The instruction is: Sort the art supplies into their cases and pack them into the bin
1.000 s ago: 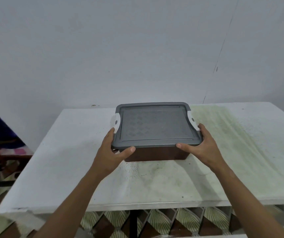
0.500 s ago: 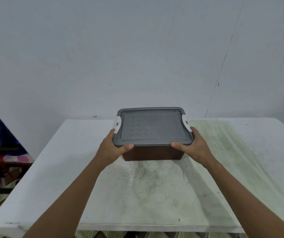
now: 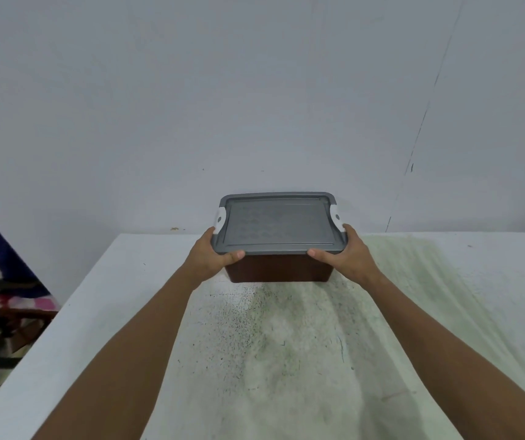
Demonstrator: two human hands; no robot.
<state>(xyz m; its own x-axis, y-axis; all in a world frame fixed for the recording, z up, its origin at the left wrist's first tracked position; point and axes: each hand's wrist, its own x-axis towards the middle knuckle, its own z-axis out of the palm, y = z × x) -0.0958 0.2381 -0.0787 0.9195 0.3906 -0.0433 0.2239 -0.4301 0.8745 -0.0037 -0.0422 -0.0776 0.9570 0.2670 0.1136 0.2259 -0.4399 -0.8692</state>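
Observation:
A brown bin (image 3: 278, 272) with a grey lid (image 3: 277, 224) and white side latches stands on the white table (image 3: 102, 312), towards its far edge near the wall. My left hand (image 3: 210, 255) grips the lid's near left corner, thumb along the front rim. My right hand (image 3: 346, 254) grips the near right corner the same way. The lid is on, so the bin's contents are hidden. No loose art supplies or cases show.
The tabletop is stained green and speckled with dark flecks. A plain wall (image 3: 254, 106) rises right behind the bin. Left of the table, dark furniture legs and pink cloth (image 3: 20, 300) stand on a patterned floor.
The bin has moved away from me across the table towards the wall, both hands still holding its lid corners. My arms have stretched out further.

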